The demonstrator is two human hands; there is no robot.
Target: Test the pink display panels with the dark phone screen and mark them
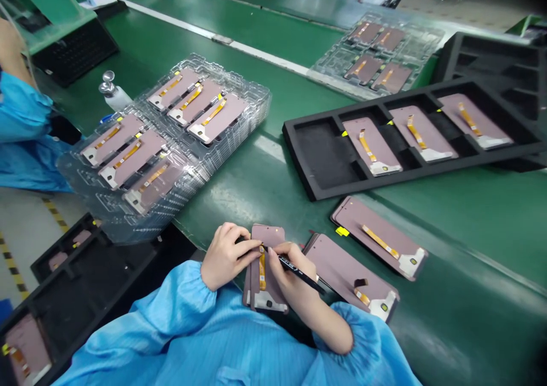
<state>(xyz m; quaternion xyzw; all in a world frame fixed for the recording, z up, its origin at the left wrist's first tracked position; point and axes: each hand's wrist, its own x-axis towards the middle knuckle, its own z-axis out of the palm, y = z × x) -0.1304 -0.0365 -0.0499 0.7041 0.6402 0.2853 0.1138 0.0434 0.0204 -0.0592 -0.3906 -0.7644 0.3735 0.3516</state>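
My left hand (224, 255) is closed on the left edge of a pinkish-brown phone display panel (269, 235) with an orange flex cable, held at the near edge of the green bench. My right hand (294, 278) grips a black pen-like tool (301, 272) whose tip rests near the panel's cable. Two more panels lie flat to the right, one (342, 269) beside my right hand and another (376, 235) further out.
A black foam tray (316, 158) holds three panels, its left slot bare. Clear plastic trays (171, 141) with several panels stand at the left, more (376, 56) at the back. A white bottle (113, 93) and another person's blue sleeve (25, 130) are at the left. Black trays (68, 283) sit low at left.
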